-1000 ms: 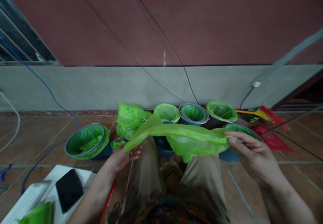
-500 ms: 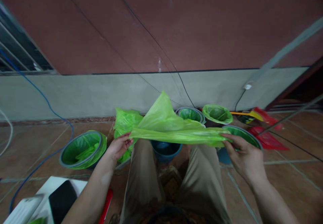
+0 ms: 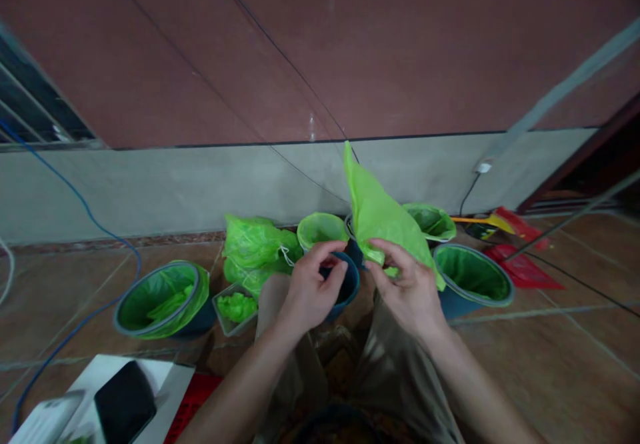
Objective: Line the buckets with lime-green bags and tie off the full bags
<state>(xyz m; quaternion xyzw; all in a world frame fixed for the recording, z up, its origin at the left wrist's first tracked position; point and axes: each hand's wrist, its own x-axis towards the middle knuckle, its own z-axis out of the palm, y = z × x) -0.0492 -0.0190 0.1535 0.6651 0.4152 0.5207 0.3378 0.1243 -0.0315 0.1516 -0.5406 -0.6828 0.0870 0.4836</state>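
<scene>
My right hand [image 3: 407, 287] pinches a bright green plastic bag [image 3: 387, 214] by a gathered part, and the rest of the bag rises to a point above it. To its left, my left hand [image 3: 315, 287] is apart from the bag, with its curled thumb and fingers separated and nothing visible between them. Behind my left hand and partly hidden by it is a blue bin [image 3: 350, 291], between my knees.
Green-lined bins stand at left [image 3: 195, 277], along the wall [image 3: 323, 227] and at right [image 3: 473, 284]. A pile of green bags [image 3: 255, 247] lies by a small tub [image 3: 233, 327]. A phone [image 3: 125, 401] rests on a white box at lower left. A red dustpan [image 3: 525, 267] lies right.
The green bag was stretched sideways between both hands. Now my left hand has let go, both hands are close together, and the bag is bunched in my right hand.
</scene>
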